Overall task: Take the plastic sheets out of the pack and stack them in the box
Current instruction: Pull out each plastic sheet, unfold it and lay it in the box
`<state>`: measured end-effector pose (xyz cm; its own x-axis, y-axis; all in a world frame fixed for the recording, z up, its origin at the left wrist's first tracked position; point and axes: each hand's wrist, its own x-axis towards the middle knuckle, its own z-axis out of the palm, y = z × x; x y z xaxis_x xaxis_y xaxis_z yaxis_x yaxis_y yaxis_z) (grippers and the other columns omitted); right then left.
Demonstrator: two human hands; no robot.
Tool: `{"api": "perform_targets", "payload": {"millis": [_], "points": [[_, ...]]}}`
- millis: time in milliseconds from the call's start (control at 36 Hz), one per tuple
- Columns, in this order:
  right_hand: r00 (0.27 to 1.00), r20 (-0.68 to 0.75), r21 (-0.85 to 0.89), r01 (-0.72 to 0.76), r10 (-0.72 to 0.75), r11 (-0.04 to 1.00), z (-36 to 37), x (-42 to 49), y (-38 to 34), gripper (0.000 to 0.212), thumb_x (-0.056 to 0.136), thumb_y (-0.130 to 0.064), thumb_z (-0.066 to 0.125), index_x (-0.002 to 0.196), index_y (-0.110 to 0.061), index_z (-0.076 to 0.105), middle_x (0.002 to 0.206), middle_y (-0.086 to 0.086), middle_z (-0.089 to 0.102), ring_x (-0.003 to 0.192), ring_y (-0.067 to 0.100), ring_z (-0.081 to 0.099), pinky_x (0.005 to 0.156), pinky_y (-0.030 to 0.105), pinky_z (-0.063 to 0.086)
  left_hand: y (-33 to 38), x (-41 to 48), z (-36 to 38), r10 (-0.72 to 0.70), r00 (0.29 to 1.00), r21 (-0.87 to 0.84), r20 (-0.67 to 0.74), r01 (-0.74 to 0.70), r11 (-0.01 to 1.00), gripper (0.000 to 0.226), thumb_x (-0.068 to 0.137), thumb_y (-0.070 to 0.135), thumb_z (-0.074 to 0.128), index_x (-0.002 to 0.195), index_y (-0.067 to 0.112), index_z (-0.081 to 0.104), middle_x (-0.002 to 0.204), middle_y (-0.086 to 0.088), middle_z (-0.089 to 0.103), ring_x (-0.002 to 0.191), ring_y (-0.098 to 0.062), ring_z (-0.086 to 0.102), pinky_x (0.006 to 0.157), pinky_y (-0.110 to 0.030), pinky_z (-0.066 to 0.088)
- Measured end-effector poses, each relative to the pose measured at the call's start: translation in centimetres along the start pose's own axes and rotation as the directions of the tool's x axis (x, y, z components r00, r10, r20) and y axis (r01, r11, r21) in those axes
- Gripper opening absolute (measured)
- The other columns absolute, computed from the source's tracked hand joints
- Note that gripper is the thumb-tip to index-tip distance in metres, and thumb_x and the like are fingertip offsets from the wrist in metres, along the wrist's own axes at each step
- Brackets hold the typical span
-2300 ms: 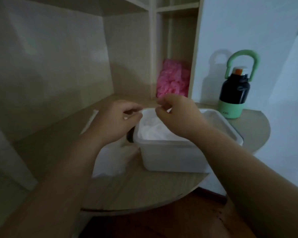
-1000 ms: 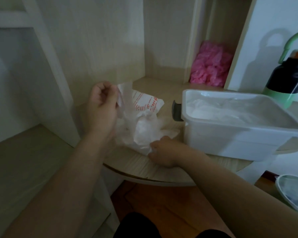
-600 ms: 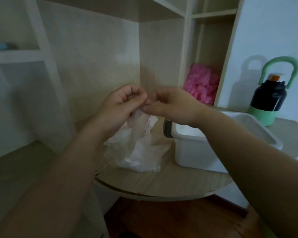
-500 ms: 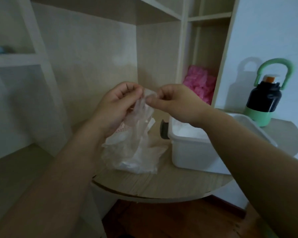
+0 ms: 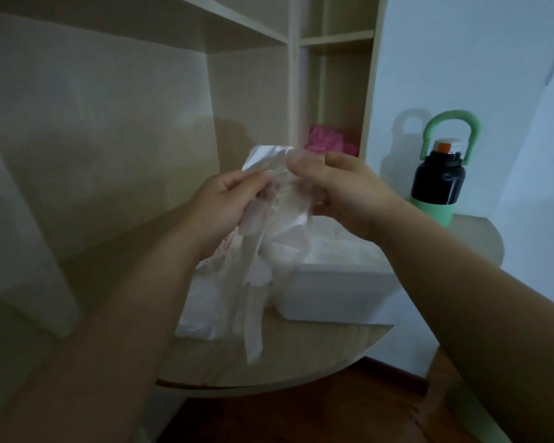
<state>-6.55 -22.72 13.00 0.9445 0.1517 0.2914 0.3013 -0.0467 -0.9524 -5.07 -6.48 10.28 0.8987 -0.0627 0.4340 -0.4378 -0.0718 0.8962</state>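
Centre of frame: both hands are raised above the desk and share one sheet.
- Left hand [image 5: 224, 203]: curled, with thumb and fingers pinching the thin translucent plastic sheet [image 5: 280, 203] at its left upper edge.
- Right hand [image 5: 343, 190]: pinching the same sheet at the right upper edge, thumb on top. Neither hand is free.

The sheet hangs from the two pinches in a long limp tail. It passes in front of the box's left end and ends just above the desk's front edge. Its top corner stands up, crinkled, between the thumbs. I cannot tell whether this is one layer or several clinging together.

Lower centre, under the left hand: a crumpled white plastic pack with red print [image 5: 205, 298] lies on the rounded pale wooden desk [image 5: 301, 359]. It sits just beside the left end of the white rectangular plastic box [image 5: 333, 292]. The box already holds a white layer, probably stacked sheets.

Right of frame: a black bottle with green base and loop handle [image 5: 437, 183] stands on the desk behind the box. Upper centre: a pink crinkled bundle [image 5: 327, 142] sits in a shelf niche.

Handling, as a judgement:
- The film looks almost weightless, has no stiffness, is slick, and probably clings to itself and to skin.
- It is best held at the edge with fingertip pinches at two points set apart, so it stays spread.
- A hard tug could stretch or tear it.
- It should be laid flat into the box, since dropping it would likely leave it crumpled.
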Motion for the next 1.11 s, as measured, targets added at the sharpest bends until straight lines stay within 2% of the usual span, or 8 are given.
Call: {"api": "perform_targets", "payload": {"millis": [167, 250, 333, 472, 611, 806, 972, 1111], "points": [[0.984, -0.132, -0.206, -0.144, 0.118, 0.968, -3.4, 0.4, 0.8, 0.031, 0.087, -0.011, 0.065, 0.058, -0.008, 0.053, 0.045, 0.003, 0.05, 0.04, 0.014, 0.046, 0.044, 0.023, 0.043, -0.7, 2.9, 1.1, 0.043, 0.993, 0.255, -0.113, -0.013, 0.967, 0.023, 0.091, 0.023, 0.062, 0.069, 0.016, 0.067, 0.056, 0.009, 0.057, 0.052, -0.004, 0.048, 0.054, -0.019, 0.038], [0.951, -0.234, -0.251, -0.261, 0.204, 0.932, -4.8, 0.6, 1.6, 0.034, 0.088, -0.008, 0.061, 0.056, -0.008, 0.048, 0.039, 0.001, 0.046, 0.031, 0.011, 0.038, 0.036, 0.017, 0.034, -1.4, 4.3, 1.3, 0.08, 0.963, 0.4, -0.256, 0.03, 0.916, 0.007, 0.089, 0.025, 0.062, 0.091, 0.021, 0.068, 0.084, 0.005, 0.065, 0.074, -0.011, 0.06, 0.068, -0.022, 0.046], [0.882, -0.392, -0.248, -0.373, 0.259, 0.894, -6.5, 1.0, 3.0, 0.026, 0.088, -0.002, 0.054, 0.064, -0.007, 0.047, 0.048, 0.006, 0.048, 0.032, 0.014, 0.04, 0.036, 0.017, 0.033, -1.5, 4.3, 2.3, 0.2, 0.937, 0.529, -0.287, -0.019, 0.849, 0.027, 0.089, 0.027, 0.062, 0.114, 0.018, 0.064, 0.107, 0.003, 0.064, 0.096, -0.015, 0.06, 0.086, -0.026, 0.045], [0.798, -0.524, -0.348, -0.518, 0.296, 0.782, -8.6, 1.2, 5.1, 0.024, 0.088, -0.007, 0.05, 0.065, -0.01, 0.045, 0.064, 0.007, 0.051, 0.052, 0.018, 0.05, 0.051, 0.028, 0.046, -1.2, 2.2, 4.6, 0.204, 0.97, 0.562, 0.13, -0.242, 0.791, 0.01, 0.089, 0.028, 0.063, 0.098, 0.028, 0.067, 0.082, 0.021, 0.06, 0.077, 0.006, 0.057, 0.073, -0.011, 0.041], [0.787, -0.521, -0.513, -0.598, 0.33, 0.616, -9.0, 0.5, 5.3, 0.018, 0.087, -0.002, 0.044, 0.074, 0.0, 0.056, 0.065, 0.014, 0.058, 0.047, 0.023, 0.054, 0.048, 0.027, 0.048, -2.9, 2.6, 6.4, -0.177, 0.867, 0.782, 0.466, -0.309, 0.542, 0.054, 0.085, 0.06, 0.055, 0.128, 0.027, 0.059, 0.133, 0.005, 0.055, 0.122, -0.015, 0.049, 0.104, -0.038, 0.039], [0.876, -0.412, -0.829, -0.475, 0.249, 0.297, -9.1, -0.3, 4.4, 0.009, 0.089, -0.013, 0.049, 0.092, -0.005, 0.051, 0.075, 0.008, 0.055, 0.062, 0.021, 0.056, 0.065, 0.033, 0.053, -3.8, 3.3, 8.2, -0.439, 0.755, 0.858, 0.487, -0.318, 0.404, 0.062, 0.084, 0.055, 0.061, 0.139, 0.03, 0.047, 0.142, 0.007, 0.049, 0.123, -0.014, 0.049, 0.098, -0.026, 0.036], [0.976, -0.198, -0.951, -0.214, 0.095, 0.223, -8.3, -0.1, 4.4, 0.046, 0.085, -0.021, 0.062, 0.127, -0.012, 0.046, 0.12, 0.01, 0.052, 0.106, 0.028, 0.053, 0.092, 0.041, 0.048, -3.7, 3.5, 8.5, -0.545, 0.66, 0.848, 0.517, -0.304, 0.435, 0.053, 0.088, 0.047, 0.061, 0.137, 0.03, 0.05, 0.134, 0.007, 0.055, 0.115, -0.011, 0.054, 0.102, -0.029, 0.041], [0.925, 0.026, -0.98, -0.051, 0.378, 0.194, -7.5, 1.0, 5.6, 0.064, 0.084, -0.039, 0.067, 0.139, -0.019, 0.043, 0.139, 0.002, 0.048, 0.126, 0.021, 0.045, 0.106, 0.037, 0.035, -4.3, 4.1, 8.0, -0.438, 0.735, 0.841, 0.517, -0.341, 0.419, 0.061, 0.082, 0.047, 0.068, 0.137, 0.029, 0.049, 0.138, 0.007, 0.052, 0.12, -0.013, 0.051, 0.099, -0.028, 0.04]]}}
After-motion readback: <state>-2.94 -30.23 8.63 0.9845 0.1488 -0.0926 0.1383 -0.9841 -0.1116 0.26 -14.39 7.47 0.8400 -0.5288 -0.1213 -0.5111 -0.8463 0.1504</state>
